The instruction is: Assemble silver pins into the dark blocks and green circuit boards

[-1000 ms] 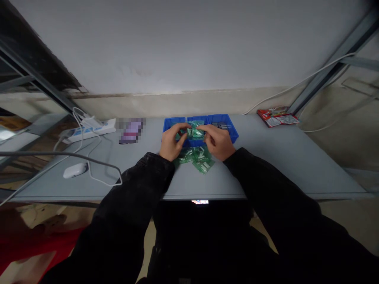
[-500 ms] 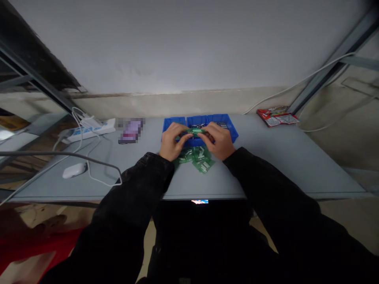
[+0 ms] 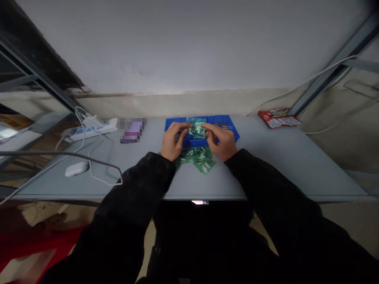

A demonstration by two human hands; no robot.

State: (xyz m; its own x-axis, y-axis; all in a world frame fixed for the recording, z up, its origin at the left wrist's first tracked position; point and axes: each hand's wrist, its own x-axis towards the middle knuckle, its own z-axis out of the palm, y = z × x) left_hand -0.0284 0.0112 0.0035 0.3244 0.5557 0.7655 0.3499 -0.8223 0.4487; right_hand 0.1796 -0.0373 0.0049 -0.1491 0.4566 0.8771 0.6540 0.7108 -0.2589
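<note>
A small green see-through plastic bag (image 3: pixel 197 129) is spread flat between my hands, above the middle one of three blue bins (image 3: pixel 197 144). My left hand (image 3: pixel 173 141) pinches the bag's left side with its fingertips. At the right side, my right hand (image 3: pixel 222 142) has its index finger on the bag and its thumb bent below; the exact grip is hard to see. Nearer to me, several green bags (image 3: pixel 204 165) with small pale pieces inside lie on the table. Dark metallic parts (image 3: pixel 222 126) show in the right bin.
On the grey table (image 3: pixel 266 169), a phone (image 3: pixel 133 131), a white power strip (image 3: pixel 94 130) with cables and a white earbud case (image 3: pixel 77 169) are at left. A red packet (image 3: pixel 278 118) lies back right. Metal frame posts and a wall border the table.
The green bag, earlier seen as a narrow strip between my fingers, now shows its broad face upright over the middle bin. My hands have stayed at nearly the same place.
</note>
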